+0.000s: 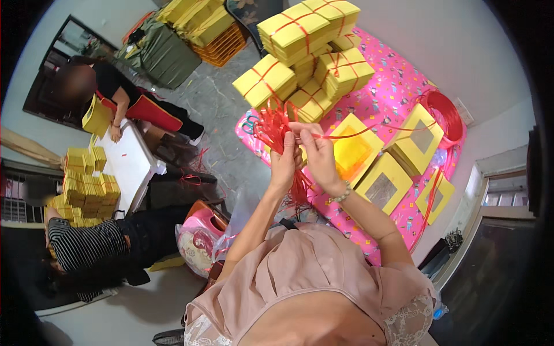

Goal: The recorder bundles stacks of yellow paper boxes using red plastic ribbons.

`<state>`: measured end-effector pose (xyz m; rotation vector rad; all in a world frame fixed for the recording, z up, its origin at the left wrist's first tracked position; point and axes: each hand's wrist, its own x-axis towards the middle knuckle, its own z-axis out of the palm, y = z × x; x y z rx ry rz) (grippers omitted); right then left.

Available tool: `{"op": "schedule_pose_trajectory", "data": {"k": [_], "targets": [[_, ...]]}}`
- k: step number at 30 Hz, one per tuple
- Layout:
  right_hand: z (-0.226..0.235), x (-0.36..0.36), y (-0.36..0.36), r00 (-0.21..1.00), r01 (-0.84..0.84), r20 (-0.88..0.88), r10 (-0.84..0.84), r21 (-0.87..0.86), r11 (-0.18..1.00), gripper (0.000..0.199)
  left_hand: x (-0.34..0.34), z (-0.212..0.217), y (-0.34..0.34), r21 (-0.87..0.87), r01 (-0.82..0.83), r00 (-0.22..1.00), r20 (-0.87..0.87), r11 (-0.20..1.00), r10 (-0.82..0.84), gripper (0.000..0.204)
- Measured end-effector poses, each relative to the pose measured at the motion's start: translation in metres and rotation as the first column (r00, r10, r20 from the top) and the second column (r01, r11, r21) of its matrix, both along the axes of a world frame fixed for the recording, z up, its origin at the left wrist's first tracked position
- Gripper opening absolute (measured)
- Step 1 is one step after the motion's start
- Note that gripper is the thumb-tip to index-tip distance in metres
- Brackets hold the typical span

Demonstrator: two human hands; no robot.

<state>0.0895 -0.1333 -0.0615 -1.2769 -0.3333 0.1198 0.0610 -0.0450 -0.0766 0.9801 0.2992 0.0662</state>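
Both hands are raised over the desk (398,75), which is covered by a pink patterned cloth. The left hand (284,161) has its grip closed around one bunch of red strings (271,124), whose loose ends fan out above the fist and hang below it. The right hand (316,151) pinches one single red string (352,134) that runs off toward a coil of red string (447,112) at the far side of the desk. Four flat yellow paper stacks (385,183) lie loose near the hands, and about six tied yellow bundles (265,81) are piled beyond them. Two other people sit at a white table (130,164) on the left, beside more yellow stacks (86,187)
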Motion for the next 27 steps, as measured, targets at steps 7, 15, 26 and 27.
{"op": "schedule_pose_trajectory", "data": {"k": [7,15,26,27], "targets": [[0.004,-0.034,0.039,0.92,0.288,0.323,-0.221,-0.177,0.941,0.025,-0.016,-0.003,0.034,-0.056,0.011,1.0,0.002,0.998,-0.011,0.027],[0.013,-0.048,0.062,0.947,0.245,0.199,-0.25,0.049,0.968,0.032,-0.009,0.062,0.068,-0.056,-0.102,0.971,0.209,0.993,0.112,0.022],[0.055,-0.05,0.065,0.617,0.582,0.676,-0.403,-0.047,0.812,0.048,-0.024,0.159,0.121,0.274,-0.211,0.882,0.467,0.938,0.062,0.019],[0.057,-0.044,0.075,0.626,0.581,0.668,-0.402,-0.055,0.812,0.048,-0.026,0.166,0.118,0.277,-0.208,0.888,0.455,0.938,0.063,0.019]]}}
